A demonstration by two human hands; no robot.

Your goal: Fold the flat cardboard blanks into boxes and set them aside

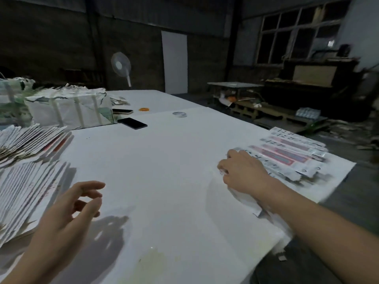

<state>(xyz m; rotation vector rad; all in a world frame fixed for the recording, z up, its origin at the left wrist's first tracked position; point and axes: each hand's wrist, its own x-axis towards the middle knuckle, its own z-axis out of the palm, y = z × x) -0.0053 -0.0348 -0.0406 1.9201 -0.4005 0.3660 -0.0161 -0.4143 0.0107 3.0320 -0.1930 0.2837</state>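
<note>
Right hand (242,171) grasping flat blanks (295,152); left hand (78,203) released, well apart

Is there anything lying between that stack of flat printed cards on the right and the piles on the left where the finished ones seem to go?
Nothing visible. The right hand rests on the flat blanks; bare table stretches across to the folded piles, with only the empty left hand hovering nearby.

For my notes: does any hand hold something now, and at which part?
The right hand rests on the near-left end of the flat blanks; a grip cannot be told. The left hand holds nothing.
</note>
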